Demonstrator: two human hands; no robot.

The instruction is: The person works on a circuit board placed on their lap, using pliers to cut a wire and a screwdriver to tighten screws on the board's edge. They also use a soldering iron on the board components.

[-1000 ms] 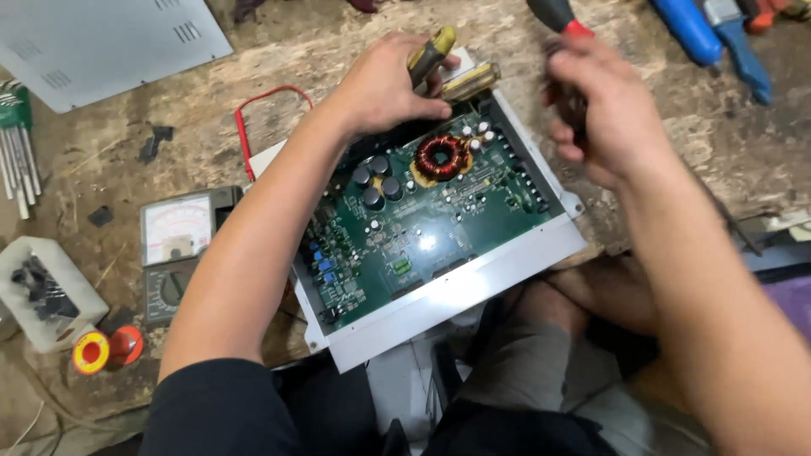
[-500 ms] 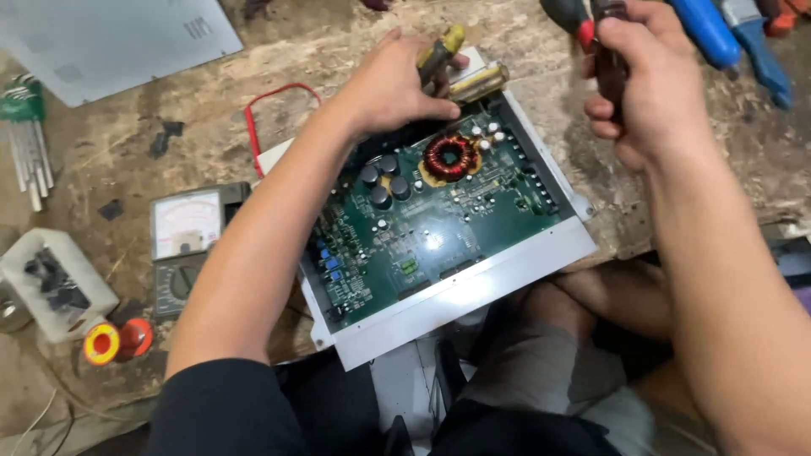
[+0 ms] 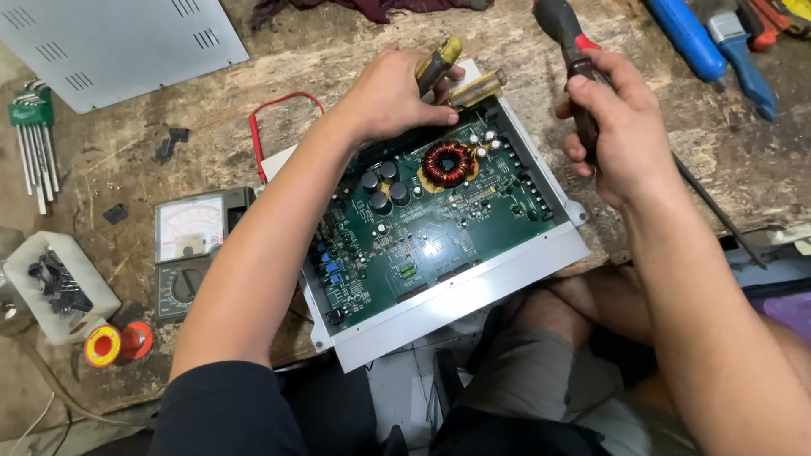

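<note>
the right hand [image 3: 621, 135] is closed around the black handle of a screwdriver [image 3: 574, 59], fingers wrapped tight; the handle has a red band and its butt sticks up past the far edge of the view, while the thin dark shaft runs down out of the fist toward the near right edge of the bench. the hand is lifted just right of the amplifier [image 3: 439, 228], not touching it.

the left hand [image 3: 393, 97] rests on the far end of the amplifier with fingers curled over two yellowish-handled tools [image 3: 460, 76]; one handle points up between the fingers, the other lies flat under the fingertips. whether it truly grips them or only presses on them, i cannot tell.

the amplifier lies open at the near middle of the bench [image 3: 211, 143], its near corner hanging over the edge above the person's lap. its green board [image 3: 422, 228] faces up inside a grey metal case, with a copper coil [image 3: 447, 163] near the far end and black capacitors [image 3: 384, 187] beside it.

a red wire [image 3: 270, 118] loops left of the left wrist. further left sits a meter [image 3: 190, 241] with a dial. near the left edge are hex keys [image 3: 34, 143], a white tray [image 3: 55, 287] of small dark parts and a solder spool [image 3: 114, 344]. a grey vented lid [image 3: 110, 42] lies at the far left corner. blue-handled tools [image 3: 718, 42] lie at the far right corner.
</note>
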